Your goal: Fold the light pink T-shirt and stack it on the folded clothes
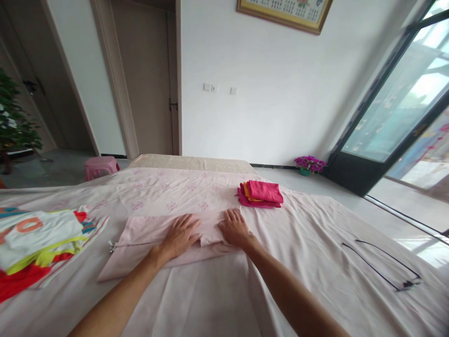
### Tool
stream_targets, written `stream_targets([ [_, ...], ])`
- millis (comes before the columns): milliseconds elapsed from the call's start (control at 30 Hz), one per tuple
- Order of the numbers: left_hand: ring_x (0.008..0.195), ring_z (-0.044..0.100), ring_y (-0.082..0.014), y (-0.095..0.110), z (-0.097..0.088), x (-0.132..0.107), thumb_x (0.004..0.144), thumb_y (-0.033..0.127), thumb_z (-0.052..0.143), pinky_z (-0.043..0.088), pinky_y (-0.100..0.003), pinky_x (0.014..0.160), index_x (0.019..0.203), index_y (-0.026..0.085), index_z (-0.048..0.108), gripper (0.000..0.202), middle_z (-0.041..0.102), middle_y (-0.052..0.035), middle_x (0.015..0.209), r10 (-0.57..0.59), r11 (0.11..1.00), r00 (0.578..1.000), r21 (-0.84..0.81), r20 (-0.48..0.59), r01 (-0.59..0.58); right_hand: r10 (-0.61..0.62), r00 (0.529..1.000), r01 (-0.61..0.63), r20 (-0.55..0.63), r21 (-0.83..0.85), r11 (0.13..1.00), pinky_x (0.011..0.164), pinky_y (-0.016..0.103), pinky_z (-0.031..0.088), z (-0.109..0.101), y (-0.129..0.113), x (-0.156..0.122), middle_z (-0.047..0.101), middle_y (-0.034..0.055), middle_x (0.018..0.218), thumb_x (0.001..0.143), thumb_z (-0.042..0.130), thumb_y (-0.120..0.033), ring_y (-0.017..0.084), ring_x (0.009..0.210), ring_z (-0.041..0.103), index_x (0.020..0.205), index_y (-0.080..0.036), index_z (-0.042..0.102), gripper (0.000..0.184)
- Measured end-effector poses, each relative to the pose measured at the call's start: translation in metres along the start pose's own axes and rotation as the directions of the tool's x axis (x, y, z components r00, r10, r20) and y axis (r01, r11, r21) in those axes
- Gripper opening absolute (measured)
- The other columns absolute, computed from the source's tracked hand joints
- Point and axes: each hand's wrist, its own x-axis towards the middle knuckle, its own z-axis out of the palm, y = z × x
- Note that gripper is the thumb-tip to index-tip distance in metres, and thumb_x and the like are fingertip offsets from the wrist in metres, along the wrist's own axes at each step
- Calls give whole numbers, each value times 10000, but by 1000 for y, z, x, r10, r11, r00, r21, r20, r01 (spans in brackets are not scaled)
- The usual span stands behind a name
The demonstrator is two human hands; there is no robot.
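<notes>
A pale pink garment [140, 234] lies partly folded on the sheet-covered surface in front of me, with a small pale cord or trim at its left end. My left hand [180, 238] rests flat on its middle, fingers spread a little. Near its right end, my right hand [235, 228] presses down with the palm on the cloth and fingers stretched out. Neither hand grips anything. Just beyond my right hand sits a folded stack of red and orange cloth [263, 193].
Bright printed clothes [45, 238] lie at the left, and eyeglasses [389, 267] at the right. The sheet [301, 243] is wrinkled. Farther off stand a pink stool [101, 167], a pot of purple flowers [310, 164] and a glass door [386, 107].
</notes>
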Motion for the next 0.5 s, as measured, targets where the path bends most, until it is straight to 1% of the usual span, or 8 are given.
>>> stream_targets([
  [100,1457,318,-276,-21,-1,-13,969,522,380,225,-485,1179,1472,305,440,551,374,-71,1580,-63,995,998,75,9,62,201,978,-200,53,-20,980,1150,564,217,6,21,-5,197,178,1620,1006,326,-496,328,1490,180,1536,-117,294,652],
  [133,1457,318,-277,-28,-2,-16,971,517,374,222,-488,1177,1476,306,435,550,367,-69,1584,-83,992,996,93,13,81,212,974,-210,77,-24,977,1150,561,217,6,26,-6,177,177,1625,1007,324,-495,324,1489,183,1542,-115,277,658],
  [200,1456,319,-283,-40,-6,-22,971,518,365,221,-490,1171,1482,298,428,559,359,-79,1587,-125,985,992,124,23,121,168,980,-167,106,-15,986,1143,540,239,1,38,-8,181,137,1633,1010,337,-459,303,1483,210,1529,-172,318,594],
  [233,1456,320,-286,-45,-7,-25,971,519,362,223,-489,1168,1484,292,426,564,356,-88,1588,-147,980,989,140,28,142,134,985,-136,108,5,991,1133,516,267,-2,44,-9,223,111,1626,1010,349,-428,288,1472,244,1501,-212,373,537],
  [300,1455,320,-291,-53,-10,-30,968,514,368,228,-487,1163,1490,273,419,577,354,-106,1586,-186,969,982,173,36,177,101,991,-107,93,59,992,1089,445,339,-12,56,-11,398,81,1551,1011,352,-356,254,1406,373,1398,-259,505,427],
  [367,1455,320,-292,-59,-12,-35,966,504,374,231,-484,1160,1491,260,418,581,358,-113,1583,-206,961,978,194,35,195,122,990,-128,65,97,987,1027,379,392,-23,67,-14,564,94,1402,1017,307,-300,229,1291,503,1301,-246,583,400],
  [433,1453,322,-293,-63,-12,-39,966,500,374,229,-485,1160,1487,252,426,580,367,-117,1578,-196,963,980,195,19,189,183,983,-180,-10,126,976,989,351,414,-31,73,-18,626,121,1302,1023,257,-273,222,1207,565,1281,-203,593,430],
  [500,1449,327,-297,-64,-12,-42,966,500,371,227,-488,1160,1478,239,443,579,379,-128,1569,-181,967,984,181,-8,179,218,968,-199,-122,154,968,1018,361,401,-35,70,-22,600,138,1341,1022,263,-277,231,1246,539,1326,-166,562,441],
])
